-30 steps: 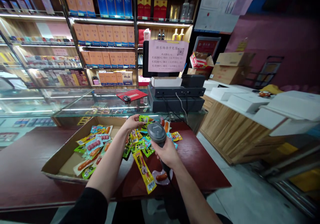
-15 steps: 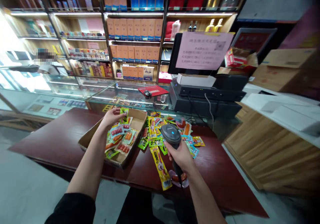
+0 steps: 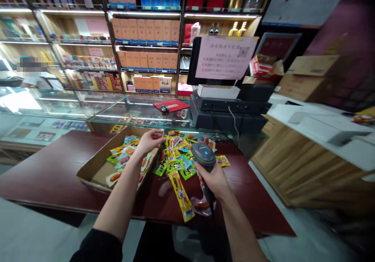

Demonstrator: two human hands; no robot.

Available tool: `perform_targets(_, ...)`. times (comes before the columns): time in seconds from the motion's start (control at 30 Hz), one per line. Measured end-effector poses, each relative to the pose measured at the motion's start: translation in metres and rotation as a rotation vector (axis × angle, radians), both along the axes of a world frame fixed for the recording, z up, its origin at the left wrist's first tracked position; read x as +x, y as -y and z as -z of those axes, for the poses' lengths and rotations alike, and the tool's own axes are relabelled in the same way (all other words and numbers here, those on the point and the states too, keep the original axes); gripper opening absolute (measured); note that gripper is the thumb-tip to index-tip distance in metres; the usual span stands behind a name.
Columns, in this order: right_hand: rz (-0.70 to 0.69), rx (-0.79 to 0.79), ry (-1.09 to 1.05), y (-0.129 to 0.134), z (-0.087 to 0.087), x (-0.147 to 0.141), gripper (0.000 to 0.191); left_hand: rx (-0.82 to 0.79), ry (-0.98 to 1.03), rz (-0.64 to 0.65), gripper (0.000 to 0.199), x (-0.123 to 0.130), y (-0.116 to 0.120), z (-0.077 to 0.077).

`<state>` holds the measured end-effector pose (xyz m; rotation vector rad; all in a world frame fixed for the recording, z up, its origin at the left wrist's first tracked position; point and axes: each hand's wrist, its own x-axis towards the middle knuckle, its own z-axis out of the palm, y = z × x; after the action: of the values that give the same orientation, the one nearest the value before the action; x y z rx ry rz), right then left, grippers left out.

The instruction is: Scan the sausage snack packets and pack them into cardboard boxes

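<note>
My right hand is wrapped round the handle of a black barcode scanner, whose blue light is on. Under its handle lies a clear pack with a sausage. My left hand is over the right rim of a cardboard box, its fingers pinched together; whatever they hold is too unclear to name. Inside the box are several small snack packets, partly hidden by my left forearm. Beside it spreads a pile of green, yellow and blue snack packets. A long yellow packet lies nearest me.
Everything rests on a dark red table. Behind it run a glass counter, a monitor with a pink notice and a black cash drawer. Stocked shelves line the wall. A person is at the far left.
My left hand has moved right, and its green packet no longer shows. Blue packets now show in the box, while those right of the scanner are gone. The view has shifted right.
</note>
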<state>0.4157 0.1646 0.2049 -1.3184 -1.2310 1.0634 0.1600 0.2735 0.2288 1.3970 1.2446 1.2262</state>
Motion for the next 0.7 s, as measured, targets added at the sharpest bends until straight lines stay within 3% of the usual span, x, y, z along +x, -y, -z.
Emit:
perform_targets(0.2, 0.177, 0.058, 0.052, 0.025, -0.011, 0.053, 0.031, -0.011, -0.189, 0.249, 0.045, 0.119, -0.031, 0.031)
perform_targets(0.37, 0.274, 0.031, 0.044, 0.046, -0.006, 0.088, 0.031, 0.053, -0.549, 0.390, 0.036, 0.190, -0.045, 0.052)
perform_targets(0.5, 0.339, 0.007, 0.038, 0.054, 0.002, 0.102, 0.032, 0.103, -0.835, 0.393, 0.045, 0.219, -0.047, 0.065)
perform_targets(0.7, 0.329, 0.031, 0.010, 0.059, 0.010, 0.111, 0.033, 0.130, -0.932, 0.408, 0.050, 0.230, -0.041, 0.079)
